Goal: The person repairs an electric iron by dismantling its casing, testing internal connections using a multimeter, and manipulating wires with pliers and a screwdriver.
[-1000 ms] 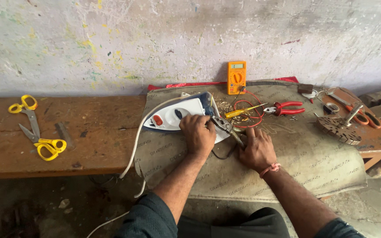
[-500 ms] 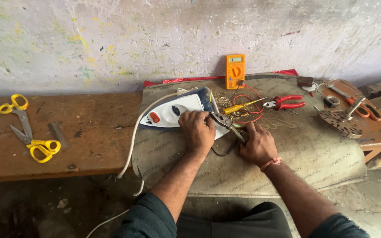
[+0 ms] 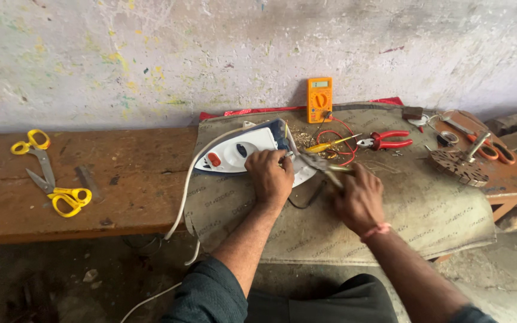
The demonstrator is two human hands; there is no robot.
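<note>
A white and blue clothes iron [image 3: 239, 151] lies on its side on a grey-brown cloth [image 3: 402, 203] spread over a wooden bench. My left hand [image 3: 270, 177] rests on the iron's rear end and holds it down. My right hand [image 3: 359, 197] is closed around the handles of metal pliers [image 3: 321, 165], whose jaws point left into the back of the iron, beside my left fingers. A dark wire loops on the cloth between my two hands. The iron's white cord [image 3: 182, 197] runs off the bench edge toward the floor.
An orange multimeter [image 3: 319, 99] leans on the wall, with red leads, a yellow screwdriver [image 3: 329, 144] and red-handled pliers [image 3: 387, 141] near it. A round metal part [image 3: 457, 167] and orange-handled scissors [image 3: 498, 152] lie at right. Two yellow-handled scissors [image 3: 52, 176] lie on the bare bench at left.
My right hand has shifted slightly right and toward me with the pliers. My left hand stays on the iron. The camera view has moved a little.
</note>
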